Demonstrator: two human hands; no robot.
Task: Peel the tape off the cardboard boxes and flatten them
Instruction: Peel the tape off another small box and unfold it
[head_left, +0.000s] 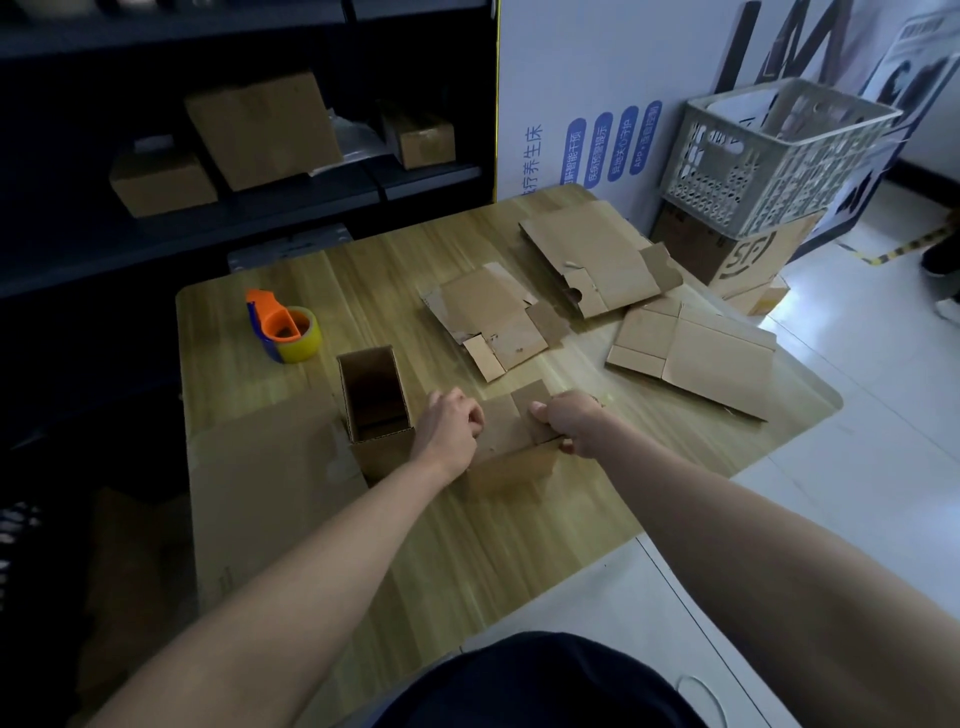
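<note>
A: What are the 2 hands holding?

B: Both hold the small cardboard box, which sits on the wooden table near its front edge. The left hand has its fingers curled tight onto the box's left top edge. The right hand grips the right edge, thumb on top and fingers wrapped down the side.

A: And the arms?

B: Both bare forearms reach forward and converge on the box, knuckles up and wrists nearly straight.

A: What is next to it?

B: Just beside the left hand a taller open box stands upright, its mouth facing up. It stands at the edge of a large flat cardboard sheet. Behind that is an orange tape dispenser with a yellowish roll.

A: Any flattened boxes?

B: 3 lie across the far right of the table: a middle one, a far one and a right one overhanging the edge.

A: Any writing?

B: Off the table's far right corner, a brown carton under a grey plastic crate shows an "SF" logo. The white panel behind carries vertical Chinese text; "养生床" is readable, while the blue labels are too small to make out. I can read nothing on the 3 boxes on the dark shelf.
</note>
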